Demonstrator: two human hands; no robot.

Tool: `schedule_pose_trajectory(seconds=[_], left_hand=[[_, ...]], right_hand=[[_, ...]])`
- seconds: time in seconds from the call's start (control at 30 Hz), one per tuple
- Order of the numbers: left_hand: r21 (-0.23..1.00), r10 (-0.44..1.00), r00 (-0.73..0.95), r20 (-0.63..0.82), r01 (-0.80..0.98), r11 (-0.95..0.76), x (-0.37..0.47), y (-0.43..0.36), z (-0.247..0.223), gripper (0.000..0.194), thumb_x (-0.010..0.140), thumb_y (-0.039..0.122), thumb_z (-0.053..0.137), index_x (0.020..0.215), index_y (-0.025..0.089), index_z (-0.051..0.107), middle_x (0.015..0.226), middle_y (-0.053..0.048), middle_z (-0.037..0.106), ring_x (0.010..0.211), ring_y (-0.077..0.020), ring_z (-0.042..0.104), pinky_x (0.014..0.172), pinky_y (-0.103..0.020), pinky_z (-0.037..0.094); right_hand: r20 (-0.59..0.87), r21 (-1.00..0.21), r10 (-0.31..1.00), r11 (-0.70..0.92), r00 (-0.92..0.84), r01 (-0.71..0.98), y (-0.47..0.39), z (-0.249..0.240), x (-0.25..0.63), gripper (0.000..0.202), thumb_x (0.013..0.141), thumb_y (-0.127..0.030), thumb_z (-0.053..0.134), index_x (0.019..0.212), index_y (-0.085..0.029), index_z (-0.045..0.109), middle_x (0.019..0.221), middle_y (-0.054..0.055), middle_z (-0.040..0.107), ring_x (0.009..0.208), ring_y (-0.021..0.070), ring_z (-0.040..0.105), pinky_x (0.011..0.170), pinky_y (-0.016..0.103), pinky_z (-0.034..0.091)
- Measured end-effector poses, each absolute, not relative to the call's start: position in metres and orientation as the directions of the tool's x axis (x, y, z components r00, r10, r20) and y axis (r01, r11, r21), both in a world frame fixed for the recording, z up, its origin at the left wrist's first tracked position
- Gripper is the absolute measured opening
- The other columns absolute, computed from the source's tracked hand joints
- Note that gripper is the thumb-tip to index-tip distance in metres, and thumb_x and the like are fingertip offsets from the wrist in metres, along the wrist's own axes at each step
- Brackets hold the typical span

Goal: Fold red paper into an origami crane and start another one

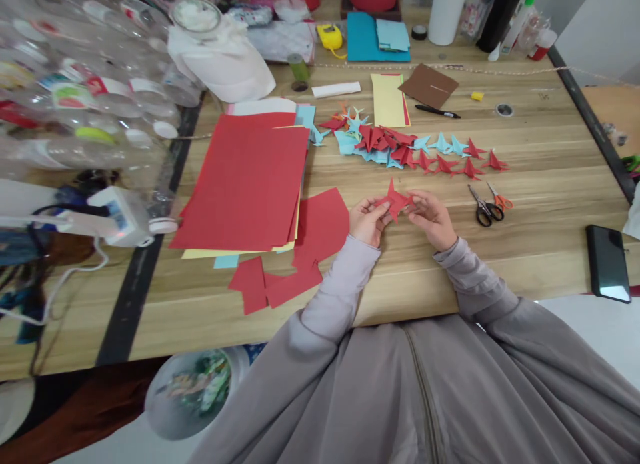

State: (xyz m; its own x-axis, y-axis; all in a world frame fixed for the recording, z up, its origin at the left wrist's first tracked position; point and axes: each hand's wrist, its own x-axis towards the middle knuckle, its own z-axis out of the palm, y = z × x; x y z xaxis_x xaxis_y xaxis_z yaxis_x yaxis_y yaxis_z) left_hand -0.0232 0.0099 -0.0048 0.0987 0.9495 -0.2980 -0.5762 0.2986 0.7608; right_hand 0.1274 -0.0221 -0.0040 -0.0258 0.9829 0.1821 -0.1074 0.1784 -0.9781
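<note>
Between my two hands is a red folded paper crane, held above the tabletop near the table's front edge. My left hand pinches its left side between thumb and fingers. At the crane's right tip, my right hand has its fingers closed on the paper. Beyond my hands lie several finished red paper cranes and light blue paper cranes, some in rows and some heaped. Red paper scraps rest left of my left hand.
A stack of red sheets lies left. Black scissors and orange scissors lie right, with a phone farther right. Behind are yellow paper, brown paper and a pen. Plastic bottles crowd the left.
</note>
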Motion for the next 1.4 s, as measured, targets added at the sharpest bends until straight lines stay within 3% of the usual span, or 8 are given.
schedule_pose_trajectory(seconds=[0.1, 0.23, 0.4, 0.63, 0.77, 0.87, 1.1, 1.4], left_hand=[[0.728, 0.926, 0.160, -0.341, -0.578, 0.368, -0.024, 0.009, -0.003, 0.033, 0.052, 0.018, 0.083, 0.071, 0.016, 0.057, 0.066, 0.002, 0.067, 0.060, -0.0117, 0.066, 0.058, -0.024, 0.055], [0.736, 0.915, 0.183, -0.359, -0.547, 0.398, -0.022, 0.006, 0.000, 0.033, 0.050, 0.018, 0.083, 0.069, 0.016, 0.056, 0.060, 0.003, 0.065, 0.052, -0.0105, 0.063, 0.050, -0.021, 0.052], [0.795, 0.936, 0.132, -0.326, -0.498, 0.347, -0.020, 0.005, 0.001, 0.035, 0.048, 0.022, 0.084, 0.064, 0.016, 0.054, 0.053, 0.006, 0.060, 0.045, -0.0073, 0.057, 0.045, -0.018, 0.047], [0.841, 0.953, 0.170, -0.251, -0.450, 0.302, -0.021, 0.005, -0.001, 0.027, 0.054, 0.023, 0.077, 0.069, 0.017, 0.055, 0.055, 0.004, 0.062, 0.043, -0.0082, 0.056, 0.044, -0.019, 0.046], [0.878, 0.955, 0.281, -0.089, -0.431, 0.209, -0.024, 0.002, 0.002, 0.035, 0.056, 0.019, 0.072, 0.090, 0.019, 0.062, 0.071, 0.001, 0.068, 0.056, -0.0126, 0.063, 0.053, -0.025, 0.051], [0.931, 0.936, 0.351, -0.001, -0.341, 0.129, -0.025, -0.001, 0.004, 0.034, 0.057, 0.020, 0.075, 0.089, 0.018, 0.068, 0.081, -0.003, 0.071, 0.067, -0.0165, 0.066, 0.061, -0.030, 0.053], [0.974, 0.962, 0.201, 0.187, -0.166, -0.155, -0.025, -0.002, 0.007, 0.017, 0.063, 0.025, 0.079, 0.079, 0.022, 0.076, 0.089, -0.006, 0.073, 0.089, -0.0190, 0.066, 0.084, -0.035, 0.052], [0.971, 0.959, 0.155, 0.238, -0.071, -0.229, -0.026, -0.001, 0.006, 0.017, 0.063, 0.027, 0.080, 0.079, 0.023, 0.076, 0.087, -0.006, 0.072, 0.082, -0.0183, 0.066, 0.078, -0.035, 0.053]], right_hand=[[0.229, -0.973, 0.968, 0.227, -0.106, -0.031, -0.024, -0.006, 0.125, 0.040, 0.077, -0.040, 0.071, 0.114, -0.028, 0.062, 0.111, 0.005, 0.066, 0.087, 0.0170, 0.065, 0.078, 0.033, 0.053], [0.308, -0.938, 0.947, 0.318, -0.093, 0.137, -0.024, -0.003, 0.125, 0.023, 0.082, -0.038, 0.066, 0.100, -0.024, 0.069, 0.090, 0.004, 0.070, 0.083, 0.0168, 0.064, 0.077, 0.033, 0.051], [0.341, -0.903, 0.937, 0.348, -0.074, 0.253, -0.024, 0.000, 0.126, 0.024, 0.082, -0.041, 0.066, 0.095, -0.022, 0.072, 0.080, 0.004, 0.069, 0.073, 0.0153, 0.061, 0.067, 0.030, 0.050], [0.246, -0.952, 0.969, 0.238, 0.019, 0.195, -0.023, -0.001, 0.126, 0.020, 0.072, -0.040, 0.074, 0.083, -0.023, 0.074, 0.078, 0.003, 0.069, 0.071, 0.0160, 0.061, 0.068, 0.031, 0.050], [0.141, -0.989, 0.989, 0.139, 0.051, 0.050, -0.022, 0.001, 0.130, 0.025, 0.065, -0.043, 0.079, 0.079, -0.023, 0.074, 0.078, 0.002, 0.071, 0.073, 0.0170, 0.063, 0.072, 0.034, 0.051], [0.091, -0.996, 0.996, 0.091, 0.026, -0.015, -0.023, 0.005, 0.132, 0.026, 0.063, -0.043, 0.080, 0.077, -0.022, 0.074, 0.078, 0.003, 0.072, 0.074, 0.0172, 0.064, 0.075, 0.035, 0.052], [0.141, -0.981, 0.990, 0.139, -0.002, -0.134, -0.024, 0.009, 0.129, 0.026, 0.064, -0.039, 0.081, 0.083, -0.023, 0.072, 0.082, 0.002, 0.072, 0.076, 0.0162, 0.066, 0.075, 0.033, 0.054], [0.154, -0.988, 0.987, 0.153, 0.054, 0.024, -0.022, 0.005, 0.129, 0.033, 0.065, -0.048, 0.078, 0.077, -0.021, 0.065, 0.077, 0.002, 0.068, 0.073, 0.0159, 0.063, 0.070, 0.032, 0.051]])
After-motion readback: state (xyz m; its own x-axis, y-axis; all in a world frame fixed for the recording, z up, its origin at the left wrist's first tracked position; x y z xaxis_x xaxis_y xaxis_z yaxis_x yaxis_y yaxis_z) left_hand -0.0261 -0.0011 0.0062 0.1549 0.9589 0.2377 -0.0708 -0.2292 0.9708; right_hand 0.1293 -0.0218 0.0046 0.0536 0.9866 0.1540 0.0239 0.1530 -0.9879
